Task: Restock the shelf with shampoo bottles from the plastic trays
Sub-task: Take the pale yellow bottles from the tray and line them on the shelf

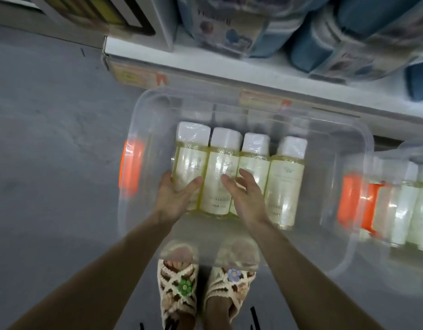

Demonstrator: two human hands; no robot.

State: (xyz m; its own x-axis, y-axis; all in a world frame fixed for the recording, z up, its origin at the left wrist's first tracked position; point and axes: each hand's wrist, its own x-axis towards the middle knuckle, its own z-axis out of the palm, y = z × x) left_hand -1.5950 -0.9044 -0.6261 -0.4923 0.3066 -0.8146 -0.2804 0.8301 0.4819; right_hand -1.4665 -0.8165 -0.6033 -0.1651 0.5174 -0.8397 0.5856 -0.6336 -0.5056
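In the head view, two bare forearms (98, 282) reach down from the bottom edge. The left hand (174, 196) grips the leftmost bottle (190, 158), thumb across its label and fingers curled round its left side. The right hand (245, 195) hangs with fingers spread and relaxed over the middle bottles; I cannot tell whether it touches them. Four shampoo bottles (286, 182) lie flat, side by side, in a clear tray (348, 148) on the grey floor (50, 139), white caps toward the shelf (229, 72). A second tray (410, 151) holding more bottles sits just to the right. Crocheted sandals (179, 287) stand at the tray's near edge.
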